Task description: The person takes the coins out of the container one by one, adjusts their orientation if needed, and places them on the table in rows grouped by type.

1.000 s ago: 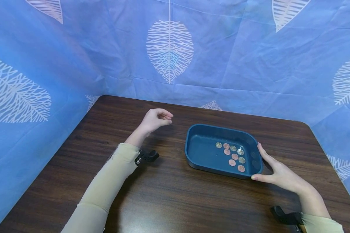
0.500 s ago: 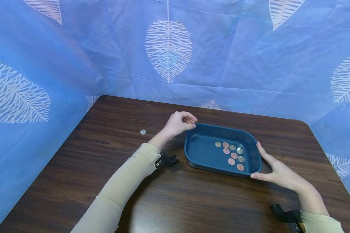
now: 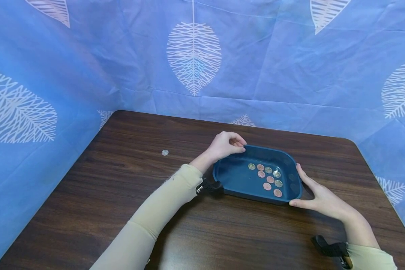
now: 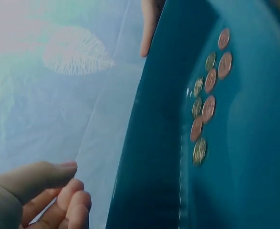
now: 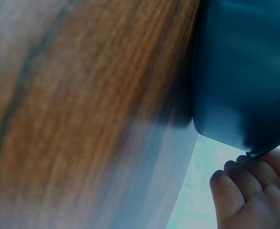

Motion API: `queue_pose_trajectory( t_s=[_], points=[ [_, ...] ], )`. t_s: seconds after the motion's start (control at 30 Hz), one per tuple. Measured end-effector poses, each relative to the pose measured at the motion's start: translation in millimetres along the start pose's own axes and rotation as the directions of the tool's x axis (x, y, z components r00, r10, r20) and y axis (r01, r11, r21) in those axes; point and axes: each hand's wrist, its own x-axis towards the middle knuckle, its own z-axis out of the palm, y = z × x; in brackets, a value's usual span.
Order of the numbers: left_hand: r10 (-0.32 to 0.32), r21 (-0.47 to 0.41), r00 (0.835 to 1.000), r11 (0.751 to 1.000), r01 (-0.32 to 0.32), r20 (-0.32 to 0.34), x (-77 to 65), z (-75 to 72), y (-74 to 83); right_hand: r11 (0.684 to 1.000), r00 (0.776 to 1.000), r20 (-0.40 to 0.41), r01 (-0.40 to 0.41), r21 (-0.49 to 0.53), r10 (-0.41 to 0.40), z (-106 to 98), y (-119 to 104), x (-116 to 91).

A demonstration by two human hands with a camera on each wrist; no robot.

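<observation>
A dark blue tray [image 3: 236, 180] with rounded corners stands on the table, several copper- and brass-coloured coins [image 3: 270, 179] lying flat towards its right half. Over the tray's far left rim is my left hand [image 3: 226, 145], thumb and fingertips drawn together; the left wrist view shows the thumb [image 4: 58, 174] against curled fingers, and whether a coin is between them is hidden. My right hand [image 3: 324, 198] holds the tray's right end, thumb at the near corner and a finger along the end wall. In the right wrist view its curled fingers [image 5: 244, 183] meet the tray's edge.
One silvery coin [image 3: 165, 152] lies alone on the dark wooden table [image 3: 98, 187], left of the tray. Blue cloth [image 3: 256, 67] with white leaf prints hangs behind and beside the table. A black wrist mount [image 3: 209, 185] on the left arm overlaps the tray's near left corner.
My left hand has moved right, from the table to over the tray's far rim, uncovering the silvery coin from behind the arm. The right hand and tray stay about where they were.
</observation>
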Motion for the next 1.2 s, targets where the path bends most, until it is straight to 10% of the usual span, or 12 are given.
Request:
queue_pose_trajectory(
  t_s=[0.83,1.2],
  points=[
    [-0.05,-0.035,0.999,0.998,0.051,0.016,12.1,64.9,16.6,0.999,1.0,0.015,-0.001,0.035,0.0,-1.4,2.2,0.3],
    [-0.117,0.14,0.991,0.982,0.124,-0.058,10.5,72.9,3.3,1.0,1.0,0.009,0.003,0.023,-0.003,-0.4,2.6,0.3]
  ],
)
